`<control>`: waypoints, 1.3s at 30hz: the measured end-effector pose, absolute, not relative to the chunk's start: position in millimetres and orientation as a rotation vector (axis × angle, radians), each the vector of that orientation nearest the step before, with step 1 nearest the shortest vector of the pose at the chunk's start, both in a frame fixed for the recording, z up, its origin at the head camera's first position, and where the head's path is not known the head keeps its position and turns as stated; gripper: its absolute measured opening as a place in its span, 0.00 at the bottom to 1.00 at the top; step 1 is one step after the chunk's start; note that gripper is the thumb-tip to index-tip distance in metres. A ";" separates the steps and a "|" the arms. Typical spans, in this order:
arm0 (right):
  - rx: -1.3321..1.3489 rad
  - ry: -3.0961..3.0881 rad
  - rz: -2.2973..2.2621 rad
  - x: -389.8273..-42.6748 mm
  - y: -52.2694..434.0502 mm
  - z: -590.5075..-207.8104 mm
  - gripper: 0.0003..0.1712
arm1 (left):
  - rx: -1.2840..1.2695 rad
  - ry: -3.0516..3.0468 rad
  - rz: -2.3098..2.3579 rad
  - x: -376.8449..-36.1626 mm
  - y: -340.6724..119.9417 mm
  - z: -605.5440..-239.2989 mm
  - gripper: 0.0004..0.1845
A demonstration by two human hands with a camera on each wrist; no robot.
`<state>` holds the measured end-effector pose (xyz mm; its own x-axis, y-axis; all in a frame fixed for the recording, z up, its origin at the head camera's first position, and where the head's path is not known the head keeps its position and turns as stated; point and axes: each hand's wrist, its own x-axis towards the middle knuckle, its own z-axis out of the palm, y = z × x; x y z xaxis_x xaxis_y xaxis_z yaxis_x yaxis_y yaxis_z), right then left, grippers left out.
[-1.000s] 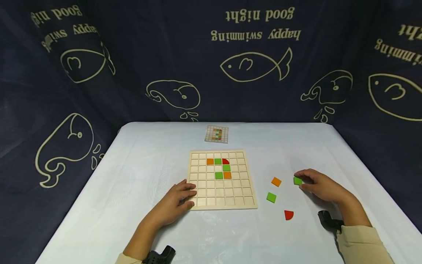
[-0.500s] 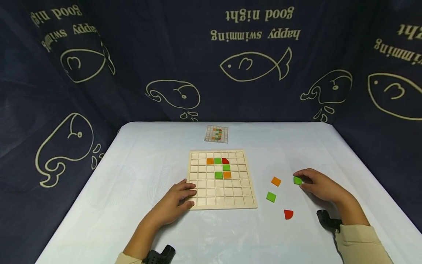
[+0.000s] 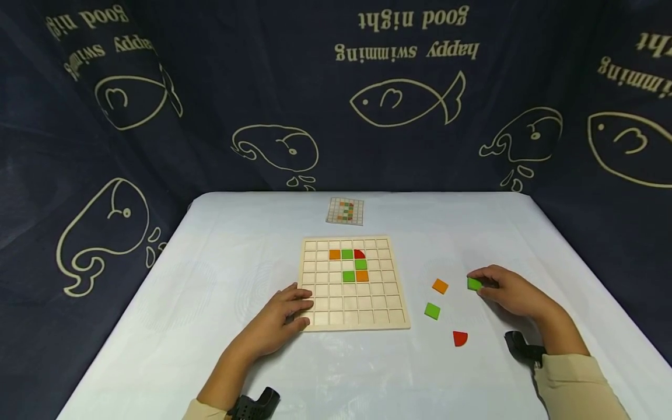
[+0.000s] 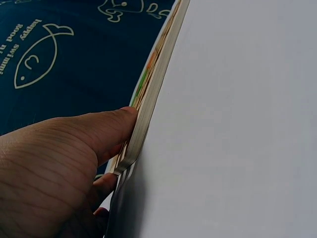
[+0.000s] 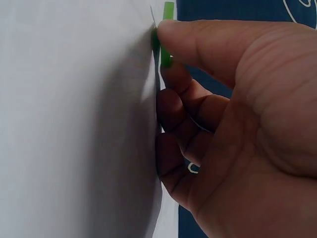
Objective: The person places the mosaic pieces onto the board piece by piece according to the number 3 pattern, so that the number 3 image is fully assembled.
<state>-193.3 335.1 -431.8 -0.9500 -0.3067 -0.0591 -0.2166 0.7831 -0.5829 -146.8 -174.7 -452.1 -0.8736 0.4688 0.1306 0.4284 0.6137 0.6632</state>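
"Pinching a green tile [image 3: 474, 283], your right hand [image 3: 511, 291] has it between thumb and fingers; the right wrist camera sees it edge-on, just beside the white tablecloth [image 3: 199, 350]. Whether the two touch, I can't tell."

"What lies around that hand?"

"To its left you have a loose orange tile [image 3: 440, 286], and left and nearer you, a loose green square [image 3: 433, 311]. A red quarter-circle [image 3: 459, 338] is nearest you, also left of the hand."

"And the left hand?"

"Your left hand [image 3: 278, 318] rests with fingers spread on the left edge of the wooden board [image 3: 367, 302], by its near corner. Beyond those fingertips and to their right, six coloured pieces [image 3: 347, 254] sit in the board's cells. Farther off, past the board, lies a small printed card [image 3: 345, 211] with a coloured grid pattern."

"Any writing you can read?"

"Beyond both your hands, the dark blue curtain [image 3: 304, 87] says 'good night' above 'happy swimming', upside down over an outlined fish [image 3: 404, 104]. The copies to either side are cut off or folded."
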 end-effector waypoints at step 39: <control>-0.663 2.735 -1.022 -220.9 236.4 -399.3 0.19 | 0.776 2.762 1.124 -146.5 -174.3 -451.5 0.19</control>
<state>-220.9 236.4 -399.3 -0.8916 -0.4525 0.0156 -0.3518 0.6708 -0.6529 -146.5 -174.3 -451.5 -0.8713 0.4734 0.1294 0.4292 0.6072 0.6687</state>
